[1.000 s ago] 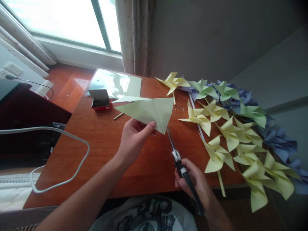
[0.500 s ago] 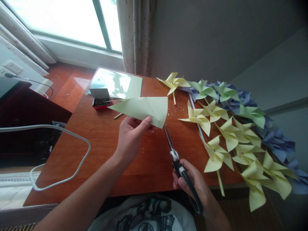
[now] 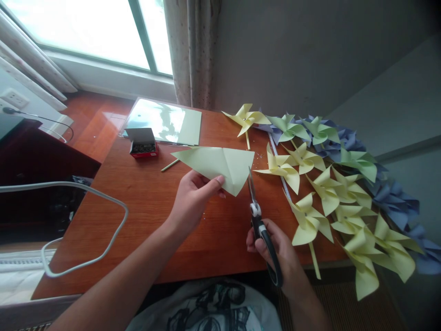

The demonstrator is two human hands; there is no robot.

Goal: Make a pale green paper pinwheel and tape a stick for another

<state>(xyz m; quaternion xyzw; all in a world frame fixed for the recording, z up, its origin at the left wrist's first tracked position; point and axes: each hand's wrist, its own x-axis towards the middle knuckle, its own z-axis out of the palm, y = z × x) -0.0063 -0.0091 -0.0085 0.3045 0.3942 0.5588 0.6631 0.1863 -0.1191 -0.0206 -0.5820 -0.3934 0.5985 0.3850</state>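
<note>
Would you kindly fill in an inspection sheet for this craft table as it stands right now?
Surface: wooden table, reddish brown, glossy.
Job's things: folded green paper; scissors, blades at its right edge.
Clutter: paper pinwheels heaped on the right; small open box; glossy sheets; thin stick; tiny scraps.
Grippers: left hand pinches the folded green paper; right hand grips the scissors' handles.
Cables: white cable looping at the table's left side; dark plug in a wall socket.
Surroundings: window, curtain, grey wall.
</note>
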